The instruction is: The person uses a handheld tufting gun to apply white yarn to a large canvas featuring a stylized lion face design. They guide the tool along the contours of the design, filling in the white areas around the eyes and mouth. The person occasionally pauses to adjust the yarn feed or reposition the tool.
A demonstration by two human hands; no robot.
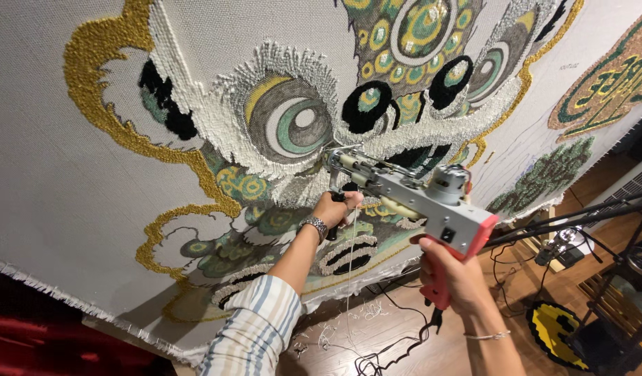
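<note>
Right hand (452,275) grips the red handle of a grey metal tufting gun (411,198); left hand (335,207) clasps its black front grip; the gun's long axis runs far-left, needle meeting the stretched white tufting cloth (49,174).

The stretched cloth (49,139) runs past the top, left and right edges, so its tufted lion design (300,118) is cut off above. A second green and gold motif (606,83) is clipped by the right edge. The tufting gun's (411,198) needle tip is too small to make out against the pile. The left hand (335,207) hides most of the front handle. The yellow and black rug (554,334) on the floor sits partly behind a dark stand (599,278).
</note>
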